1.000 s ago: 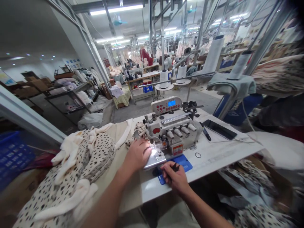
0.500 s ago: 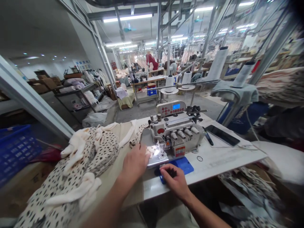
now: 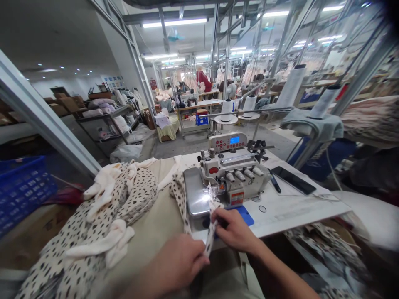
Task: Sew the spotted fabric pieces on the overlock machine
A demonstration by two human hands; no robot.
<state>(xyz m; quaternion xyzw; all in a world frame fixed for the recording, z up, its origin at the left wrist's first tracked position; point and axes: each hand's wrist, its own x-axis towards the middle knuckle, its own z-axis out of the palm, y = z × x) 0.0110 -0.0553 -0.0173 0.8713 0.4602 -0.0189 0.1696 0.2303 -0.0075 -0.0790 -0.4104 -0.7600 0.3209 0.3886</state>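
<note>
In the lower centre of the frame, the strip (image 3: 211,238) slants steeply, its long axis running from lower left up rightward toward the machine (image 3: 232,172). It looks narrow, cream with dark spots. The left hand (image 3: 179,261) pinches its lower end; the right hand (image 3: 236,229) grasps it higher.
</note>
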